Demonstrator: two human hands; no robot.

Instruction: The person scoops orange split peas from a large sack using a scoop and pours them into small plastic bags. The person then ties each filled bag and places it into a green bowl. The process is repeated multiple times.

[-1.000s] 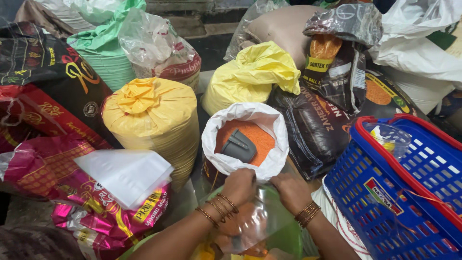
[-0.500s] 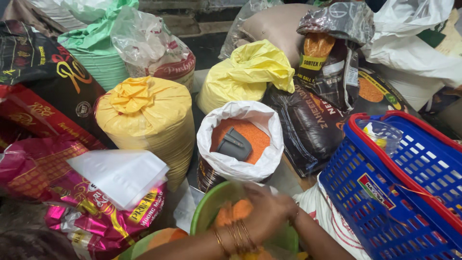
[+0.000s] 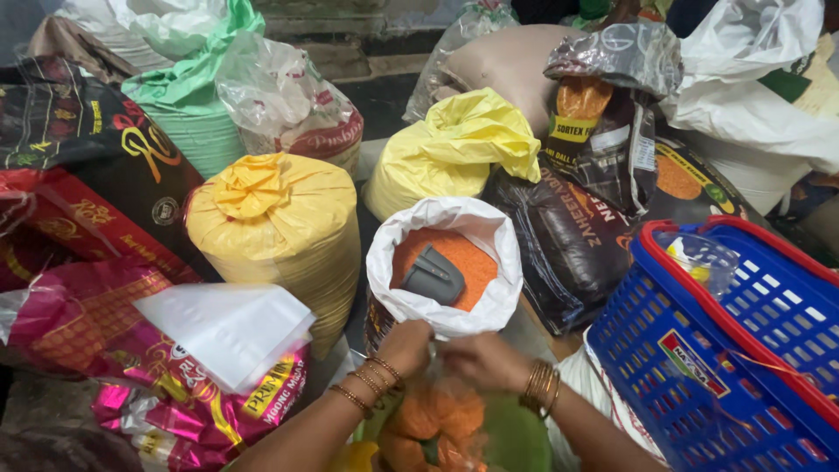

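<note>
Between the two hands, at the lower middle of the view, the gathered neck of a clear plastic bag [image 3: 434,418] filled with orange lentils is pinched. Left hand [image 3: 404,347]: fingers curled tight on the bag's neck; thin metal bangles ring the wrist. Right hand [image 3: 479,360]: fingers likewise closed on the same twisted plastic, touching the left hand's fingertips; a stack of bangles sits on its wrist. The bag hangs just below both hands, its film crinkled and glossy, over a green bowl [image 3: 516,437] with a smooth rounded wall.

Just beyond the hands stands an open white woven sack [image 3: 446,262], its rim rolled down, holding fine orange lentils with a grey plastic scoop [image 3: 433,278] lying on the grain. Left of the left hand: a tied yellow woven sack [image 3: 280,232], cylindrical and ribbed, and a flat white plastic sheet [image 3: 223,328] resting on shiny pink printed packets [image 3: 114,350]. Right of the right hand: a blue plastic basket [image 3: 699,350] with a lattice wall and red rim. Farther off lies a dark glossy sack [image 3: 568,245].
</note>
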